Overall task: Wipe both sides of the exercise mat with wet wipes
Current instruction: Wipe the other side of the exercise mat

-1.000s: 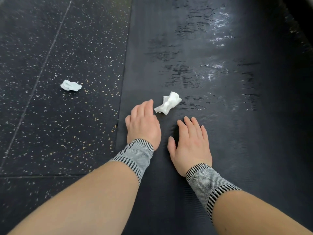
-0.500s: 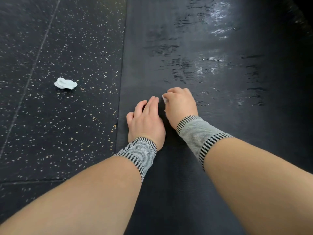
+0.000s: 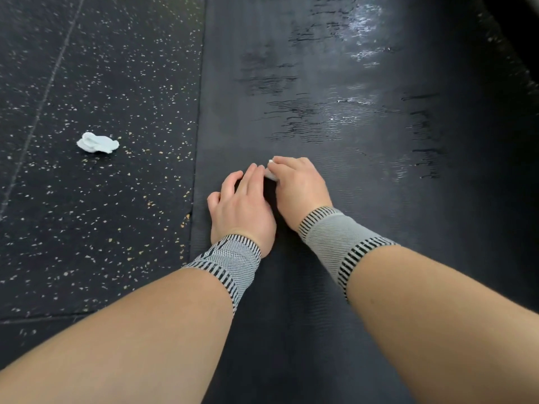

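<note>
Mat [image 3: 364, 199]: black, ribbed, lying flat on the floor [image 3: 102, 214], its left edge running straight along the speckled rubber tiles. Wet streaks and glossy patches cover the far half of the mat; the near half looks dull.

Left hand [image 3: 240, 207]: palm down on the mat near its left edge, fingers straight and slightly spread, holding nothing.

Right hand [image 3: 297, 185]: just beside the left hand, touching its fingertips, with fingers curled over a white wipe [image 3: 271, 174]. Only a small part of the wipe shows at the fingertips; the rest is hidden under the hand. The wipe lies against the mat surface.

Second wipe [image 3: 97, 142]: crumpled, white, on the floor left of the mat, well apart from both hands.

Both wrists carry grey striped wrist sleeves [image 3: 335, 243].
</note>
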